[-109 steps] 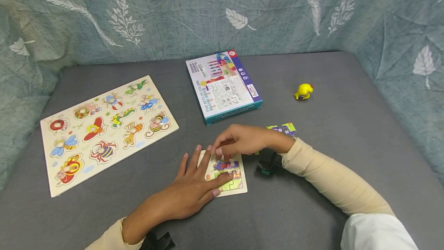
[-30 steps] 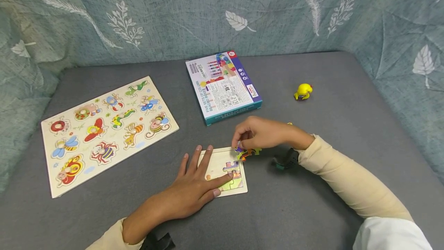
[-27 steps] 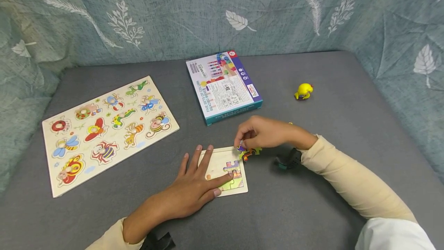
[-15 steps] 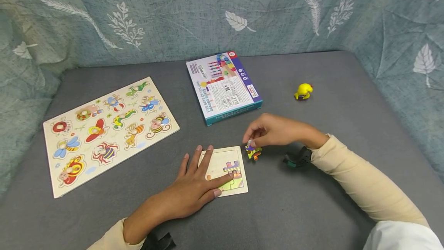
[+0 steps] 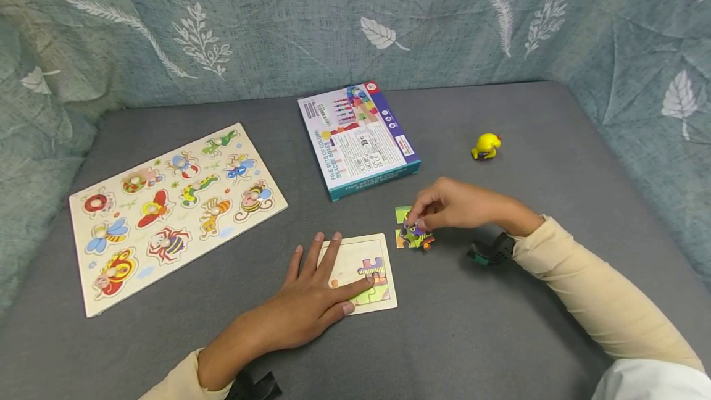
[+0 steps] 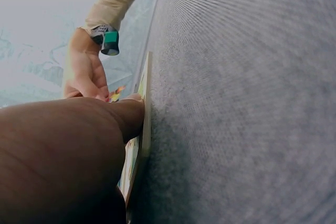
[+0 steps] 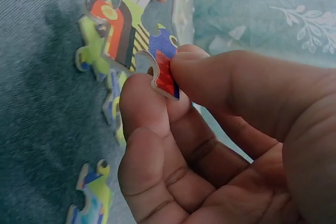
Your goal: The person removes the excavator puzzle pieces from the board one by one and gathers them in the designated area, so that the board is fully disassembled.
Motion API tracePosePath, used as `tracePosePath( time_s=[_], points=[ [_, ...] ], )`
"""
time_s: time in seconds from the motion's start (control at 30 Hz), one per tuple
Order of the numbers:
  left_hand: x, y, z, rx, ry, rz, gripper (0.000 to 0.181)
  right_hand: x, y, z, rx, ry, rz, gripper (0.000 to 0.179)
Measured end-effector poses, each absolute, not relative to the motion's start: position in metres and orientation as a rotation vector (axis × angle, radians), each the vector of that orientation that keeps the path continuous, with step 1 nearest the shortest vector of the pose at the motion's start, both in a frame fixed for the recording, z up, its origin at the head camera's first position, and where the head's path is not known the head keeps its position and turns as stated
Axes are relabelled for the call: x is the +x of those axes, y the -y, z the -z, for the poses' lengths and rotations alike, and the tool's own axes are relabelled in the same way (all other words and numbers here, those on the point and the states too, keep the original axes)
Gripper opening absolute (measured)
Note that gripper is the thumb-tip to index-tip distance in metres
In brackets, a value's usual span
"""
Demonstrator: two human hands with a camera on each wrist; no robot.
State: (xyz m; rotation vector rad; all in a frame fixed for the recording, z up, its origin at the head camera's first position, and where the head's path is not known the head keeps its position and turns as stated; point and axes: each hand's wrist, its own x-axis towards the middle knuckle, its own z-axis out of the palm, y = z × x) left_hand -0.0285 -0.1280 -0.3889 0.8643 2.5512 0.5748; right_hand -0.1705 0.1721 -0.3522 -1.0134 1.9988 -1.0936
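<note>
My left hand (image 5: 302,310) lies spread, fingers straight, over the left and lower part of a small wooden puzzle tray (image 5: 347,249). A few fitted jigsaw pieces (image 5: 380,289) show at the tray's lower right, partly under the fingers. To the right of the tray, my right hand (image 5: 458,202) pinches a jigsaw piece (image 7: 126,38) between thumb and fingers. It is patterned in red, purple, yellow and black stripes and is tilted in the right wrist view. Loose jigsaw pieces (image 5: 402,215) lie on the cloth beneath it, partly hidden by the hand and the held piece.
A large wooden insect puzzle board (image 5: 183,215) lies at the left. A bead toy box (image 5: 361,141) lies flat at the back middle, and a yellow toy chick (image 5: 486,146) stands at the back right. A leaf-print curtain (image 5: 355,23) hangs behind the grey table (image 5: 478,332).
My right hand has moved from over the tray to its right, carrying the jigsaw piece off the tray. Loose pieces earlier covered by the arm now show. The left hand stays put.
</note>
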Motion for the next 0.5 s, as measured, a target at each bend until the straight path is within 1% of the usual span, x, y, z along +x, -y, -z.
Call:
tracePosePath(
  time_s=[0.5],
  points=[
    [-0.0282, 0.1271, 0.3873, 0.842, -2.548, -0.573, 0.045, -0.1700, -0.1819, 0.3568, -0.918, -2.062, 0.968, 0.013]
  ],
)
